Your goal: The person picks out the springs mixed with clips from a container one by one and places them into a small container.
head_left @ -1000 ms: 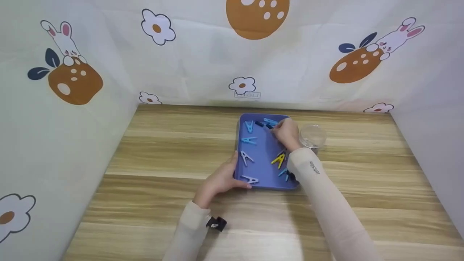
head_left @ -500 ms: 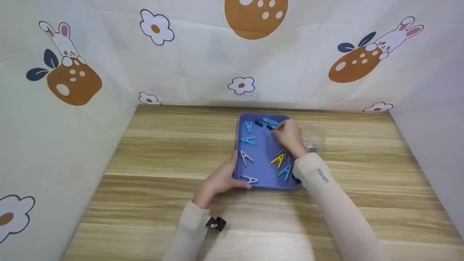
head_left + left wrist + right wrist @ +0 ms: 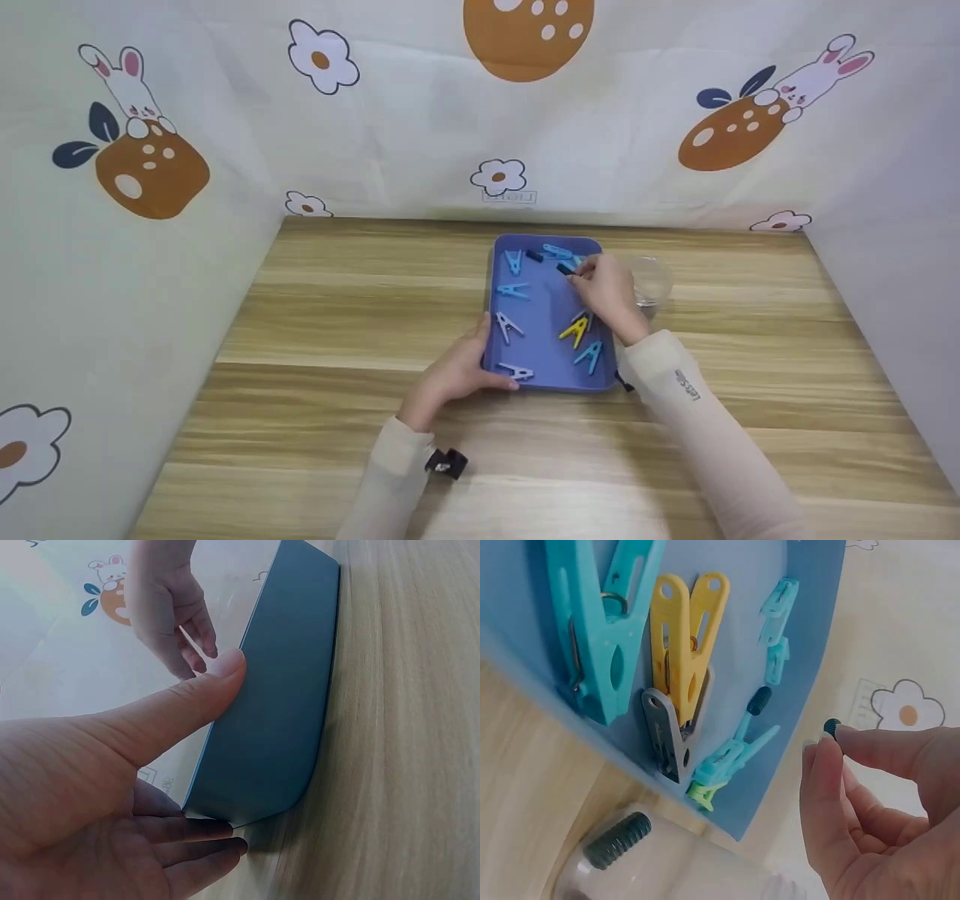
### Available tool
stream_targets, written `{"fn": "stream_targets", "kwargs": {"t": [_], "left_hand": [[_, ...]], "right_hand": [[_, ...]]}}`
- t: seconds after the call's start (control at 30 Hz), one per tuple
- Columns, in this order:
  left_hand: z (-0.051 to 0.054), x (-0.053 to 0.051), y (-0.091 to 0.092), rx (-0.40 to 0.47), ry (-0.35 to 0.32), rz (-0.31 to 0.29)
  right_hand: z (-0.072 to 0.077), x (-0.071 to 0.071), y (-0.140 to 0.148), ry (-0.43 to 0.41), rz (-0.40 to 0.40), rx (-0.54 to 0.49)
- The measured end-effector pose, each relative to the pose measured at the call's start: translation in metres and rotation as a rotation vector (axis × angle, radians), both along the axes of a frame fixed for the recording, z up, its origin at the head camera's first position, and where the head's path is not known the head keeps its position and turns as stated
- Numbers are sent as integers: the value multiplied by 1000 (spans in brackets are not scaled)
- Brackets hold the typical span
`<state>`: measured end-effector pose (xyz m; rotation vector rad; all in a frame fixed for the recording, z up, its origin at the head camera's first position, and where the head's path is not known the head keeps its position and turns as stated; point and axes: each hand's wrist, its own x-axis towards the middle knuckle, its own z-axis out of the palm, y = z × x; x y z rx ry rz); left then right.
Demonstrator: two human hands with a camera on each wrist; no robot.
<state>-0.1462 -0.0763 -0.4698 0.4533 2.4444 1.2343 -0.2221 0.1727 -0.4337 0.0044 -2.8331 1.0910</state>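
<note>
Left hand (image 3: 456,367) rests spread against the tray (image 3: 541,322) at eight o'clock; I see the right hand (image 3: 604,289) pinching a black piece (image 3: 565,269) near one, partly blocking the jar (image 3: 654,279) at two.

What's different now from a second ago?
The right hand moved slightly rightward and back toward the person, and the small dark piece it pinches moved with it. Nothing was let go. The left hand stayed against the tray, and the yellow clothespin stayed put.
</note>
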Motion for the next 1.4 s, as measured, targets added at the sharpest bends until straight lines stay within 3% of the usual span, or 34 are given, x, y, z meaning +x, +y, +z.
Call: {"fn": "stream_targets", "kwargs": {"t": [0.57, 0.9, 1.4], "left_hand": [[-2, 0, 0, -4, 14, -9], [-3, 0, -1, -7, 17, -9], [-1, -1, -1, -6, 17, -11]], "right_hand": [[11, 18, 16, -6, -17, 10], [10, 23, 35, 89, -26, -11], [14, 33, 58, 35, -69, -5]]}}
